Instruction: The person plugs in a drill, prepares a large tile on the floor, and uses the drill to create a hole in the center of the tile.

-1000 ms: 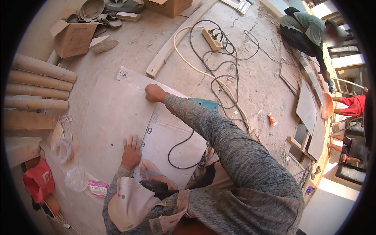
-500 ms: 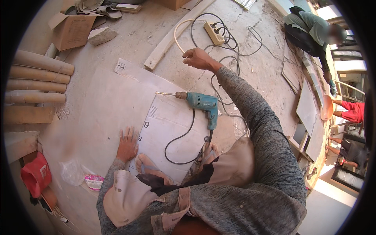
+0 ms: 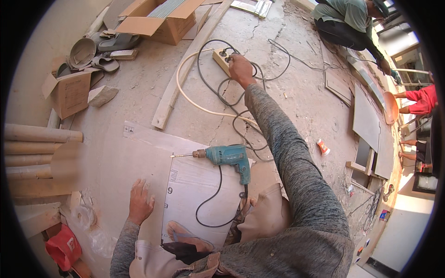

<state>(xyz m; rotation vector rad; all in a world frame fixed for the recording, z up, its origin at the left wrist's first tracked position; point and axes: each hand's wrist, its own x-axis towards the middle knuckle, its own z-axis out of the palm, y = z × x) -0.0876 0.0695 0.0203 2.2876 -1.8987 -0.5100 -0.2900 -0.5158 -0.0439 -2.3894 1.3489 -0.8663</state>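
Note:
My right hand (image 3: pixel 242 71) reaches out to the cream power strip (image 3: pixel 224 64). Its fingers close round a black plug (image 3: pixel 228 59) in the strip, mostly hidden by the hand. A second plug (image 3: pixel 224 52) sits beside it. My left hand (image 3: pixel 140 204) rests with fingers apart on the flattened cardboard sheet (image 3: pixel 123 171). Between my arms a teal electric drill (image 3: pixel 227 155) lies on its side on the cardboard, its long bit (image 3: pixel 182 155) pointing left. The drill's black cord (image 3: pixel 200 204) loops toward my feet.
A wooden beam (image 3: pixel 174 95) lies beyond the cardboard. Cables (image 3: pixel 218 95) coil round the strip. Cardboard tubes (image 3: pixel 41 135), boxes (image 3: pixel 69 95) and a red bag (image 3: pixel 63 248) stand at left. A crouching person (image 3: pixel 345 23), boards (image 3: pixel 366 116) and other people are at right.
My right hand has moved from above the floor to the power strip and taken hold of a plug. My left hand still rests on the cardboard. The view has shifted; the drill lies still.

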